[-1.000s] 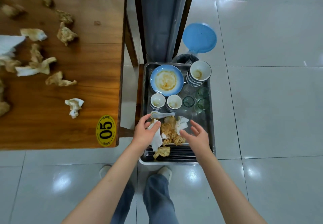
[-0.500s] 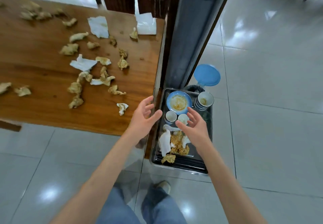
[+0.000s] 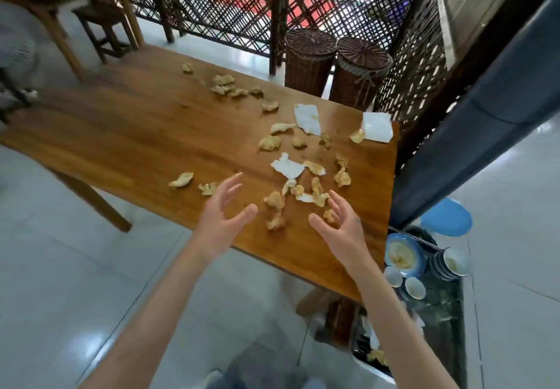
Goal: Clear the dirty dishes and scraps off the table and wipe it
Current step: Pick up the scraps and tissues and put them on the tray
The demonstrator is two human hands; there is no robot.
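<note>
- Head cam, looking down: both my forearms reach fwd over the near edge of the wooden table (image 3: 127,134); left hand (image 3: 222,217) and right hand (image 3: 341,229) hover spread wide, fingers loosely curved, holding nothing.
- Between the hands, just beyond the fingertips: a cluster of crumpled greasy scraps (image 3: 275,209), touching or nearly touching each other near the table's front edge.
- Low right, beside the table on the floor side: metal tray (image 3: 454,322) w/ blue plate (image 3: 404,255), stacked bowls (image 3: 451,262), small cups (image 3: 404,282) – dishes look already cleared, by my read.
- Mid table: torn white napkin (image 3: 288,167), more scraps scattered around it, well apart from one another.
- Far edge: two more napkins (image 3: 309,118), then wicker baskets (image 3: 309,61) and lattice screen behind.
- Handling, my judgement: scraps look light, soft, oily – prob. slippery, may crumble; best scooped from both sides w/ cupped palms rather than pinched. Napkins limp, weightless; could wrap scraps in them. Wipe not yet started.
</note>
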